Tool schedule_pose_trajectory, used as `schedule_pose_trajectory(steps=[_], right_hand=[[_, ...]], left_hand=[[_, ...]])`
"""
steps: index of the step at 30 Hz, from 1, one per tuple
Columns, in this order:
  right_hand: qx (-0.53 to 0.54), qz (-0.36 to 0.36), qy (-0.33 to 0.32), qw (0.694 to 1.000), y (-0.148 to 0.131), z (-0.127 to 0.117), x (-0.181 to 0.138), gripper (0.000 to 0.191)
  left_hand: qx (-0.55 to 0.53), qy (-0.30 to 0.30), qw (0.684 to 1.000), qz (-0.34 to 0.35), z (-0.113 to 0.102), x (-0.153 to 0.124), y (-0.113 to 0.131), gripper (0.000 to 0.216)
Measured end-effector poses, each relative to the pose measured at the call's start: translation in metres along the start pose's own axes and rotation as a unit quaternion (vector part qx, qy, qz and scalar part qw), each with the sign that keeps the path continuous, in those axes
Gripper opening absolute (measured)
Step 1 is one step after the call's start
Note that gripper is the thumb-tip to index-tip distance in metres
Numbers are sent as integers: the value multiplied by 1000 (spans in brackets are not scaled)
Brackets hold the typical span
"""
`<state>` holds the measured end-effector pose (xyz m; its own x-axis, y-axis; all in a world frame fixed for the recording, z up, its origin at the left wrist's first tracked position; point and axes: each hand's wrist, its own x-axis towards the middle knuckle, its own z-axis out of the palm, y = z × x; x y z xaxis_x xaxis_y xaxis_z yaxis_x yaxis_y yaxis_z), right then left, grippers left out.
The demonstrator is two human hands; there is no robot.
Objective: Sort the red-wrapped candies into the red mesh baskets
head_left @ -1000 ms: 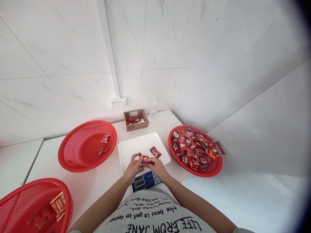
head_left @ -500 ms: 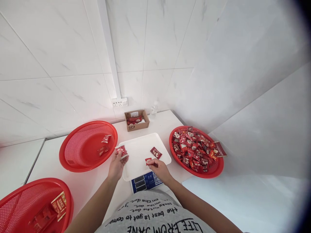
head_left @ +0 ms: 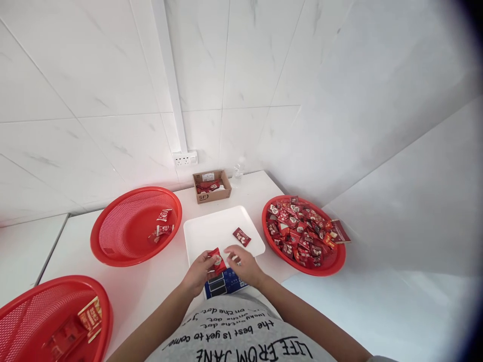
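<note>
My left hand (head_left: 199,274) is closed on a small red snack packet (head_left: 217,261) with a pale print, held over the near edge of the white tray (head_left: 199,226). Just right of that packet is my right hand (head_left: 243,265), its fingers bent and apart with nothing visible in them. A dark red packet (head_left: 241,237) lies flat on the tray's right side. Under the tray's front shows a blue scale panel (head_left: 226,282), partly covered by my hands.
At the right, a red basket (head_left: 267,231) is heaped with red packets. The left red basket (head_left: 124,226) holds several packets; another red basket (head_left: 107,311) sits nearer. Behind the tray stand a cardboard box (head_left: 211,196) of packets and a clear bottle (head_left: 238,171).
The packet my left hand held now lies in the left basket. That hand has come back to the tray and taken the red packet from my right hand, whose fingers have parted.
</note>
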<state>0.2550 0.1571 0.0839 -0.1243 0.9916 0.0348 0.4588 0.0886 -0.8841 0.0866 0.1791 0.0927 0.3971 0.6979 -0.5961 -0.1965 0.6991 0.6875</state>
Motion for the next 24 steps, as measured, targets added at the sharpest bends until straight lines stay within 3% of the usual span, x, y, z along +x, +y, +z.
schedule_pose_trajectory(steps=[3,6,9,12,16,20,24], right_hand=[[-174,53,87,979,24,-16,12,35],[-279,109,74,951,41,-28,22,47],[-303,131,62,942,46,-30,26,46],[-249,138,61,957,43,-23,24,41],[-62,130,30,989,29,-10,18,39],[131,96,-51,985,3,0,7,36],[135,77,-104,982,-14,5,-2,34]], left_hand=[[-3,32,999,-23,-8,-1,0,30],[-10,40,999,-31,-11,-4,0,27],[-2,39,999,-35,-7,-8,2,27],[11,39,999,-35,-3,-11,3,26],[18,35,998,-40,-2,-10,3,27],[32,1,998,-45,-2,-10,-2,37],[33,-27,999,-14,0,-11,-6,35]])
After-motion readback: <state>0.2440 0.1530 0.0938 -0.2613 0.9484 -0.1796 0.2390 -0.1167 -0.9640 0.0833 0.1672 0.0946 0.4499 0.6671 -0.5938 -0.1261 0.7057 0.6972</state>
